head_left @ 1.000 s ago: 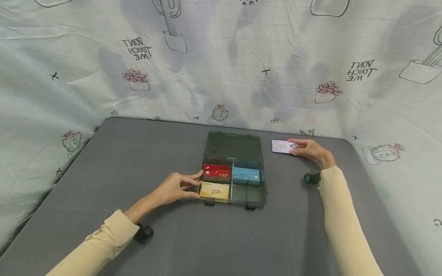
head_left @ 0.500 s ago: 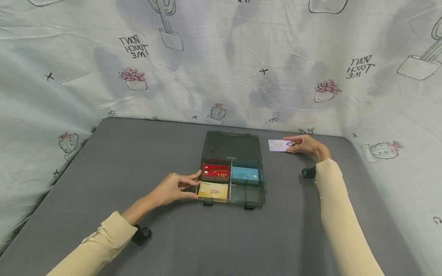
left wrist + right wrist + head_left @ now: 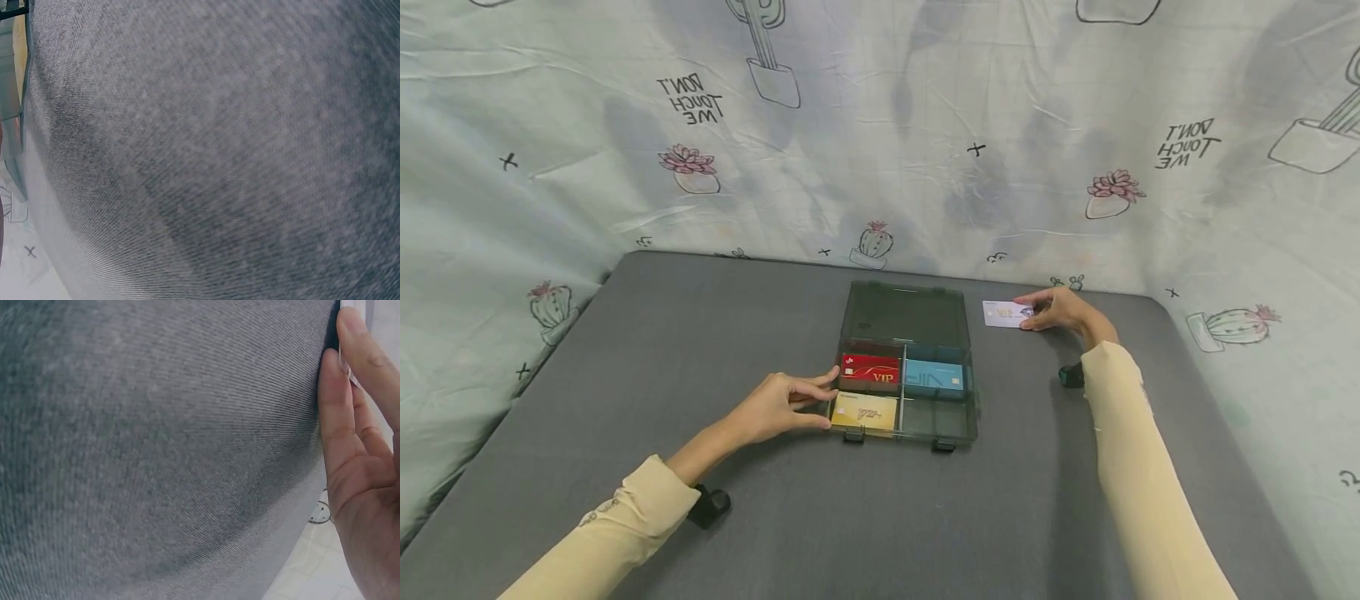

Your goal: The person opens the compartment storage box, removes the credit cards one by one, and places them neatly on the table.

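On a gray surface [image 3: 880, 525], a person's right hand [image 3: 1066, 312] pinches one end of a pale lilac card [image 3: 1000, 313], which extends to that hand's left. The left hand [image 3: 775, 407], thumb and fingers spread apart, touches the near side of an open, translucent dark divided case [image 3: 906, 317]; just right of its fingertips lie a red VIP card [image 3: 865, 368] and a yellow card [image 3: 863, 412], with a blue card [image 3: 934, 375] farther right, between the hands.
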`<action>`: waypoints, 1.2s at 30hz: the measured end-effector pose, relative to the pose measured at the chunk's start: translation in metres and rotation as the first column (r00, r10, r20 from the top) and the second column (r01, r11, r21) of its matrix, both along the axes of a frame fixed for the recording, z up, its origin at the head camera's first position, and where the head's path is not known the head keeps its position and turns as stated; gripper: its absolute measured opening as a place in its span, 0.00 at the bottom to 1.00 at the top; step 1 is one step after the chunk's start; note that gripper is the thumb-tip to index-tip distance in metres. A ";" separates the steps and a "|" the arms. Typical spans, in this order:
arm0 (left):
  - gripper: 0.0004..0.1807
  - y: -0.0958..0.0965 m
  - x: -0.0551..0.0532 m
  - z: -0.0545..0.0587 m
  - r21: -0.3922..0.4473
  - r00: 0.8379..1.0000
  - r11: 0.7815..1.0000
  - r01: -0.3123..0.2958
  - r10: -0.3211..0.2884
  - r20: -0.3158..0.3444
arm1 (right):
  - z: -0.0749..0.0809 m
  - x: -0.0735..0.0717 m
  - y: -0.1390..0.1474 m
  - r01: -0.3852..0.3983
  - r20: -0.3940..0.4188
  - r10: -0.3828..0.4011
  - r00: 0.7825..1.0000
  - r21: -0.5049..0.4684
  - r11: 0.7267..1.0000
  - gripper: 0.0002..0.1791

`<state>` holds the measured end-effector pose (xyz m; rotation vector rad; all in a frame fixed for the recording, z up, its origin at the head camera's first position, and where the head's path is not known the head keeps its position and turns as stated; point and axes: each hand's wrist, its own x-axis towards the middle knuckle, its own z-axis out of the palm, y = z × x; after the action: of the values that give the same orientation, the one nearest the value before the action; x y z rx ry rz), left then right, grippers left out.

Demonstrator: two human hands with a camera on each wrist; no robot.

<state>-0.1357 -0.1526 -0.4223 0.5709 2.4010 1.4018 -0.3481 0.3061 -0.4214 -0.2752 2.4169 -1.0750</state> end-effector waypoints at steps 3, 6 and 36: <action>0.25 0.001 -0.001 0.000 0.006 1.000 1.000 -0.001 0.001 0.007 | 0.000 -0.001 -0.001 -0.001 0.006 0.001 1.000 0.007 1.000 0.33; 0.25 0.001 -0.001 -0.001 0.005 1.000 1.000 -0.004 0.004 0.001 | 0.002 -0.002 -0.003 -0.008 0.008 0.007 1.000 0.014 1.000 0.32; 0.24 0.000 -0.002 0.001 0.004 1.000 1.000 0.001 -0.001 -0.008 | -0.002 0.002 0.009 -0.054 -0.117 0.065 0.991 0.094 0.994 0.31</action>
<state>-0.1379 -0.1526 -0.4215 0.5802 2.4044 1.4065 -0.3459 0.3150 -0.4230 -0.3885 2.5385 -0.9449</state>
